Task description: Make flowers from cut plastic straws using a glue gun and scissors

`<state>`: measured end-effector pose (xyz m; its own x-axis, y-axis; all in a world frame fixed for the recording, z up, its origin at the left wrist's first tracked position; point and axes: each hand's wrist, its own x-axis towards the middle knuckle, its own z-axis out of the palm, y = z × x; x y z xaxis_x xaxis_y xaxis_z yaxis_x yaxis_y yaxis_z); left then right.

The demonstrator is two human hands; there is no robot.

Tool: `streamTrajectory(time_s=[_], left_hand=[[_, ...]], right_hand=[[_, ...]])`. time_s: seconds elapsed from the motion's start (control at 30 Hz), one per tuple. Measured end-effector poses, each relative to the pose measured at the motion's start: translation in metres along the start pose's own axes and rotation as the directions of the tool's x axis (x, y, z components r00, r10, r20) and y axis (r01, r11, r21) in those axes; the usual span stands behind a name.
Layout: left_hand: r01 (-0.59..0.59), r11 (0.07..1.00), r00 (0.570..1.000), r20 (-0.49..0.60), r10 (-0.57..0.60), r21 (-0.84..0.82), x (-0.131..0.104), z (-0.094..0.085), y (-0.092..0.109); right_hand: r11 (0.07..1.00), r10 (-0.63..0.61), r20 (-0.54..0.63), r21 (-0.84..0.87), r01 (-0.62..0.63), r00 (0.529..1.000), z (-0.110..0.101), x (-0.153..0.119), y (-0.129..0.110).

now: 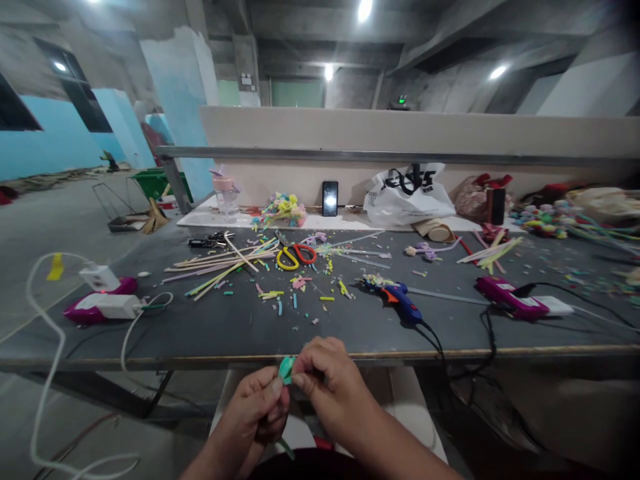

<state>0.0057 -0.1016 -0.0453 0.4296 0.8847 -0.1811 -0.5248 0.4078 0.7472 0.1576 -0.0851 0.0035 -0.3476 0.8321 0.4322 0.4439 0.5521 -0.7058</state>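
Note:
A small mint-green looped craft piece is held just in front of the table's near edge. My left hand pinches it from the left, thumb against fingertips. From the other side, my right hand has closed its thumb and fingers on the piece's right edge. Below my left hand hangs a thin green stem; whether it joins the piece is hidden by my fingers. Beyond the hands, short cut bits of coloured straw litter the dark table. Scissors with one yellow and one red handle lie farther back.
A blue glue gun lies right of centre, its cable running over the front edge. Purple power strips sit at left and right. Long straws, a bunch of craft flowers, a phone and a white bag are farther back.

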Motion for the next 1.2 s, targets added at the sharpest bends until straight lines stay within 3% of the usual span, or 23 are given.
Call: streamTrajectory(time_s=[0.1,0.17,0.4,0.67,0.9,1.07,1.2], left_hand=[[-0.030,0.997,0.999,0.021,0.032,-0.068,0.000,-0.002,0.000],[-0.038,0.995,0.999,0.029,0.041,-0.090,0.001,-0.003,0.001],[-0.029,0.997,1.000,0.002,0.029,-0.068,0.001,-0.002,-0.002],[-0.018,0.999,0.999,-0.034,0.017,-0.031,0.001,0.000,-0.001],[-0.009,1.000,1.000,-0.011,0.009,-0.016,-0.003,0.002,0.001],[0.003,1.000,0.995,0.098,-0.004,0.011,-0.002,-0.007,0.008],[-0.074,0.997,0.971,0.231,0.066,0.026,0.002,-0.019,0.007]], right_hand=[[0.997,0.033,-0.073,0.071,-0.028,0.997,-0.004,0.000,-0.001],[0.999,-0.007,-0.115,0.045,0.012,0.993,-0.007,-0.001,-0.001],[0.981,-0.177,-0.095,-0.102,0.167,0.980,-0.005,-0.008,-0.006],[0.997,-0.064,-0.017,-0.046,0.063,0.998,-0.002,-0.008,-0.007],[0.996,-0.086,0.018,-0.024,0.086,0.996,-0.002,-0.008,-0.010],[0.998,-0.032,-0.050,0.055,0.034,0.998,-0.013,-0.005,-0.013],[1.000,0.013,-0.082,0.029,-0.011,0.997,-0.015,-0.001,-0.016]])
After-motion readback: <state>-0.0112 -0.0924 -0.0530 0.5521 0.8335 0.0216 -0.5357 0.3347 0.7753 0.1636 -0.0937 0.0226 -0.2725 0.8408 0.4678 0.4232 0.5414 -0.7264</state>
